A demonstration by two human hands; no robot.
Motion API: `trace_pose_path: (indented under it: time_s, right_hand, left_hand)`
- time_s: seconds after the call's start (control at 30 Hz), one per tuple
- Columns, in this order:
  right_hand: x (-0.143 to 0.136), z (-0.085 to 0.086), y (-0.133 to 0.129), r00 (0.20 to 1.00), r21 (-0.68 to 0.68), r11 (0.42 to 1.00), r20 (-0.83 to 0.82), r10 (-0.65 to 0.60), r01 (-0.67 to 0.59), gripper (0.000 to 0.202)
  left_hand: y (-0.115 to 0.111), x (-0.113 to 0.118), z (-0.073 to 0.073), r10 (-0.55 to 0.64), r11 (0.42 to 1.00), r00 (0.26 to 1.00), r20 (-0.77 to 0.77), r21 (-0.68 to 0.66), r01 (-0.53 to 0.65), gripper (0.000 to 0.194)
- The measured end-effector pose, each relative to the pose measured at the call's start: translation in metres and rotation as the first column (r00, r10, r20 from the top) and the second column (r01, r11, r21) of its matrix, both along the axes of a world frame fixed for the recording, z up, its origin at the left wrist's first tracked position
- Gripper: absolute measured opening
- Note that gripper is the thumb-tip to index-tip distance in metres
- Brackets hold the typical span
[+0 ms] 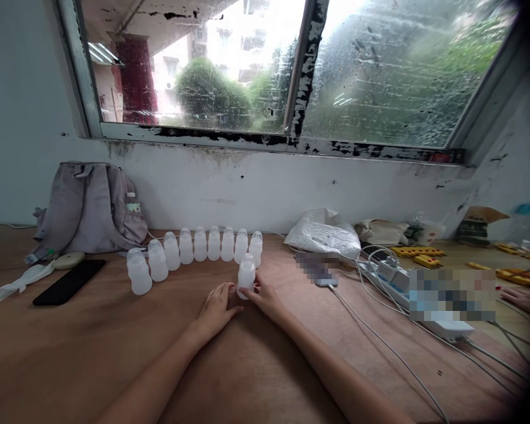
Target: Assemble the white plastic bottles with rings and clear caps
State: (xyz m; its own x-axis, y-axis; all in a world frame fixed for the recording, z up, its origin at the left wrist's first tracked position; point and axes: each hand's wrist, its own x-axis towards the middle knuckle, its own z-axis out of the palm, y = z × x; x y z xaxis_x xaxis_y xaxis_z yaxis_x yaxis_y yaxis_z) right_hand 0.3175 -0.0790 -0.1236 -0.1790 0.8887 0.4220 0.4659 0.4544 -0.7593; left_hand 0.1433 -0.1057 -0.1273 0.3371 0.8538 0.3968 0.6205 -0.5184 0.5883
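Here, right hand (267, 297) clamped on frosted bottle (247, 271), contents unclear; left hand (215, 307), thumb apart from fingers.

Bottle row (200, 244) behind single bottle (247, 274) on table (92, 353); backpack (86, 203) left, power strip (446, 324) right.

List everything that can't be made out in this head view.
All in the head view:
Right hand: some fingertips hidden behind the white bottle it holds.
Left hand: contact with that bottle too small to tell.
Corded device: partly covered by pixelation.
Power strip: partly covered by pixelation.
Co-worker's hand: arm cut off by the right edge.
Backpack: pocketed bottle's label too small to read.
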Motion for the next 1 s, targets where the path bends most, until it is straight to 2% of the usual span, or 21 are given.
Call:
trace_pose_path:
  time_s: [0.13,0.33,0.6,0.83,1.0]
  right_hand:
    - [0.03,-0.005,0.028,0.976,0.018,0.976,0.028,-0.216,0.215,0.04]
    - [0.065,-0.007,0.051,0.938,0.037,0.938,0.031,-0.346,0.345,0.043]
    - [0.072,-0.009,0.069,0.94,-0.028,0.942,-0.065,-0.335,0.334,0.04]
    - [0.074,-0.01,0.071,0.922,-0.007,0.924,0.074,-0.381,0.382,0.033]
    - [0.069,-0.013,0.071,0.908,-0.007,0.918,0.149,-0.391,0.396,0.035]
  left_hand:
    - [0.0,-0.001,-0.002,0.017,0.998,0.998,-0.065,0.06,-0.013,0.04]
    - [0.0,0.0,-0.001,0.059,0.997,0.991,-0.118,0.052,-0.053,0.039]
    - [0.006,-0.005,-0.002,0.096,0.991,0.986,-0.135,0.103,-0.082,0.039]
    - [0.022,-0.02,-0.008,0.169,0.978,0.977,-0.131,0.148,-0.149,0.035]
    - [0.035,-0.03,-0.015,0.259,0.963,0.938,-0.23,0.142,-0.231,0.036]
